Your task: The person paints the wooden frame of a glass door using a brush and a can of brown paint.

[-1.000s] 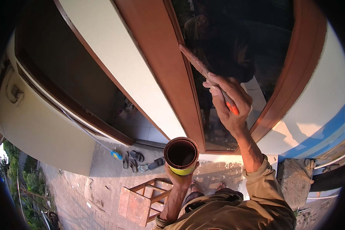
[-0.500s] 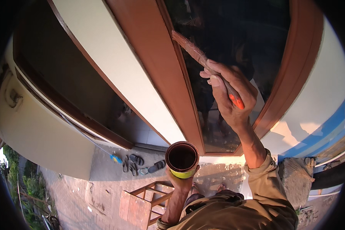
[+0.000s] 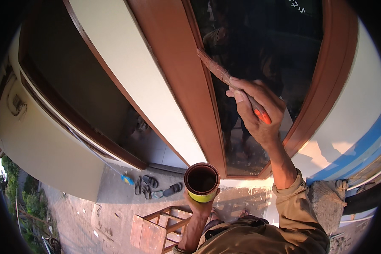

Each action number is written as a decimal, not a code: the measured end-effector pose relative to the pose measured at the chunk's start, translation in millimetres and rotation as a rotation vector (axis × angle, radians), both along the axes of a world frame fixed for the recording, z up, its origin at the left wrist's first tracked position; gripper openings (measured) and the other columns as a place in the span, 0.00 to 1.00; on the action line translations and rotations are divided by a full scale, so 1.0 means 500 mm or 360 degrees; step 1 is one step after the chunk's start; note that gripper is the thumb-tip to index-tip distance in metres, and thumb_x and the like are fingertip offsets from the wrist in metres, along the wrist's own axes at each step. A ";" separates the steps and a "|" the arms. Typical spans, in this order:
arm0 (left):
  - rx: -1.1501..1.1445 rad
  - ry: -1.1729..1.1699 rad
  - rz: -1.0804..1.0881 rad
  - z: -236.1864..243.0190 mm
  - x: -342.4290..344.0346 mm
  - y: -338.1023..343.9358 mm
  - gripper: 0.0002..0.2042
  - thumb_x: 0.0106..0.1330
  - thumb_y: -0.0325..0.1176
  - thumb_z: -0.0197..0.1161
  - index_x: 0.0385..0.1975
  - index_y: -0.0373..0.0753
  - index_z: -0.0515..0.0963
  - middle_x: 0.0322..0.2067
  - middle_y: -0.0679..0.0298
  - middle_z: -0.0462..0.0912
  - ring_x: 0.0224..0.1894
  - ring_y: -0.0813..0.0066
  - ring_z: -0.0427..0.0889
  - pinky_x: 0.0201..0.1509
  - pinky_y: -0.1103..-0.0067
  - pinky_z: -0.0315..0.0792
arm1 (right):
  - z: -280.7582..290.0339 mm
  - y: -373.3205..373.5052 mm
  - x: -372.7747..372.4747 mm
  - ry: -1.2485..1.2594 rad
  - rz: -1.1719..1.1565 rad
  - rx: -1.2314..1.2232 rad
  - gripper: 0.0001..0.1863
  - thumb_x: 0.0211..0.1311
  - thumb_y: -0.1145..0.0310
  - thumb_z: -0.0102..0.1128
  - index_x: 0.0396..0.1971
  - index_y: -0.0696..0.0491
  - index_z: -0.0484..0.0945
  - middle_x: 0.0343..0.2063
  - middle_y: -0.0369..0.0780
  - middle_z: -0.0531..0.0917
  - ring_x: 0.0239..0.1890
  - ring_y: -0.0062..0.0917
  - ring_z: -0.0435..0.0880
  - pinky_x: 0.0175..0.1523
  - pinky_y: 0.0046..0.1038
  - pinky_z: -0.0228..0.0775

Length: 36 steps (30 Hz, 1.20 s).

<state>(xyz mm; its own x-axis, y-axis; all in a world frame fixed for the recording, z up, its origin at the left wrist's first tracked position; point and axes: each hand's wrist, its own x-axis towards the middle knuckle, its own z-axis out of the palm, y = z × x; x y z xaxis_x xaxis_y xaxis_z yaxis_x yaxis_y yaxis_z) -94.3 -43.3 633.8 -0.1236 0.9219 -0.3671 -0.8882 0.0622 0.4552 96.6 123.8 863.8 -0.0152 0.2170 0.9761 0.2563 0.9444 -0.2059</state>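
Observation:
My right hand point(image 3: 260, 108) grips a paintbrush point(image 3: 219, 70) whose handle has an orange end. Its paint-coated bristles touch the inner edge of the brown window frame point(image 3: 173, 63), beside the dark glass point(image 3: 258, 51). Lower down, my left hand point(image 3: 201, 206) is wrapped round a yellow-green paint can point(image 3: 202, 196), held upright in front of my body. Dark brown paint coats the can's rim and inside; how full it is I cannot tell.
Below on the left stands a wooden stool point(image 3: 150, 233) with paint specks. Several sandals point(image 3: 150, 182) and a blue mop-like head point(image 3: 127, 179) on a pole lie by the doorway. A rough grey block point(image 3: 326, 203) sits at the right, near the blue-striped wall.
The brush tip has slid a little down along the frame's inner edge, my right hand with it. The whole view has shifted slightly; the can stays in my left hand.

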 end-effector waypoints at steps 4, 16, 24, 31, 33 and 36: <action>-0.0031 0.0018 -0.0023 -0.006 0.001 0.005 0.29 0.68 0.60 0.46 0.60 0.49 0.77 0.54 0.61 0.84 0.56 0.61 0.82 0.52 0.54 0.78 | 0.015 -0.013 0.007 0.0113 -0.0036 0.0106 0.16 0.62 0.83 0.64 0.50 0.59 0.84 0.33 0.41 0.88 0.35 0.23 0.91 0.36 0.20 0.84; -0.0048 0.0129 0.0005 0.021 0.010 0.012 0.30 0.67 0.59 0.44 0.58 0.48 0.78 0.52 0.62 0.84 0.56 0.63 0.81 0.56 0.54 0.71 | 0.279 0.034 -0.013 0.0300 0.0084 0.0477 0.11 0.68 0.78 0.64 0.48 0.59 0.85 0.38 0.42 0.90 0.39 0.25 0.92 0.44 0.21 0.85; -0.0038 0.0094 0.0000 0.017 0.011 0.009 0.31 0.66 0.61 0.44 0.59 0.47 0.78 0.53 0.61 0.84 0.56 0.63 0.81 0.57 0.54 0.70 | 0.267 0.035 -0.005 0.0227 0.0043 0.0402 0.09 0.66 0.78 0.66 0.45 0.58 0.86 0.36 0.42 0.90 0.36 0.22 0.90 0.40 0.21 0.82; -0.0085 0.0123 -0.0002 -0.008 -0.003 0.012 0.33 0.64 0.63 0.42 0.59 0.48 0.78 0.52 0.60 0.84 0.55 0.62 0.81 0.55 0.55 0.72 | 0.208 -0.008 0.015 -0.0024 -0.0108 0.0204 0.08 0.64 0.80 0.64 0.42 0.58 0.86 0.31 0.39 0.88 0.33 0.20 0.90 0.34 0.20 0.81; -0.0063 0.0117 0.0000 -0.024 -0.009 0.017 0.33 0.64 0.63 0.42 0.59 0.48 0.78 0.52 0.60 0.84 0.56 0.62 0.81 0.55 0.55 0.72 | 0.224 -0.011 0.013 0.0166 0.0030 0.0280 0.08 0.65 0.80 0.63 0.42 0.59 0.86 0.30 0.40 0.88 0.33 0.22 0.91 0.36 0.20 0.83; -0.0015 0.0108 0.0012 -0.014 -0.013 0.013 0.35 0.65 0.65 0.41 0.59 0.48 0.78 0.52 0.60 0.84 0.56 0.61 0.81 0.55 0.56 0.72 | 0.301 0.000 0.008 0.0276 0.0087 0.0386 0.08 0.68 0.77 0.64 0.44 0.60 0.86 0.34 0.42 0.90 0.36 0.25 0.92 0.39 0.20 0.84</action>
